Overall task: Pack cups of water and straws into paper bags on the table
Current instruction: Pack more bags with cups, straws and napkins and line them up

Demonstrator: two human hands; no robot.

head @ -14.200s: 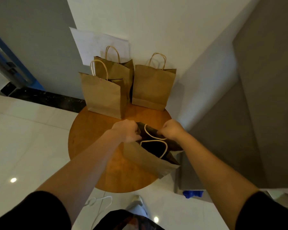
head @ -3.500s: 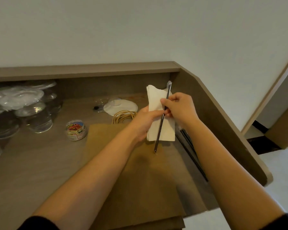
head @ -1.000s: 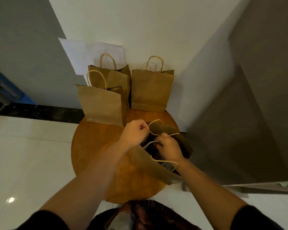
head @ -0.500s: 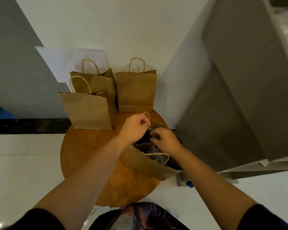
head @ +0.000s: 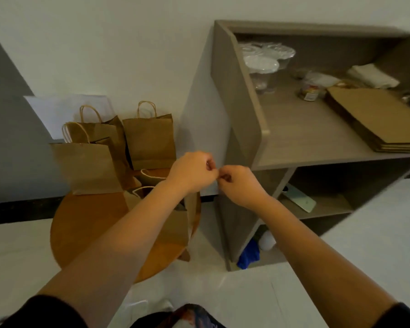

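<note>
An open brown paper bag (head: 175,228) stands on the round wooden table (head: 85,221), its two rope handles loose. My left hand (head: 194,171) and my right hand (head: 239,183) hover above its right side, fingers curled, fingertips touching each other; I see nothing in either. Three more paper bags stand upright at the table's back: one front left (head: 88,169), one behind it (head: 100,129), one to the right (head: 149,138). Lidded clear cups (head: 263,67) stand on the shelf to the right.
A grey shelf unit (head: 305,138) stands right of the table. It holds a stack of flat paper bags (head: 376,119), white napkins (head: 372,75) and a small tin (head: 309,93). A pale green flat object (head: 298,197) lies on a lower shelf. White tiled floor surrounds the table.
Both hands have come up out of the open bag and off its handles. The view has swung right, so the shelf unit with the cups now shows.
</note>
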